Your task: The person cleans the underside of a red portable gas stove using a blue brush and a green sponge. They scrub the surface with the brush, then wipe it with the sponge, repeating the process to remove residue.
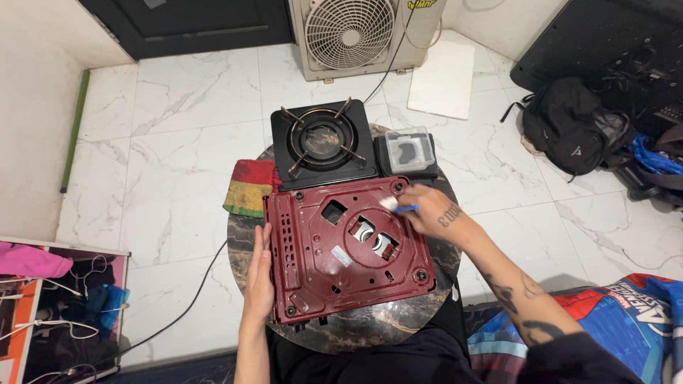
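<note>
Head view: our left hand [260, 274] lies flat along the red stove base [348, 249]; right hand [427, 211] pinches a blue-handled brush [395, 207].

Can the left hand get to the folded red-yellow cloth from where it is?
Probably yes. The left hand rests on the red metal base's left edge; the cloth lies just beyond on the round table, nothing between them.

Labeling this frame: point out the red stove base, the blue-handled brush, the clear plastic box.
red stove base [313, 249], head view, bare left panel.
blue-handled brush [407, 209], head view, handle.
clear plastic box [410, 151], head view, lid centre.
</note>
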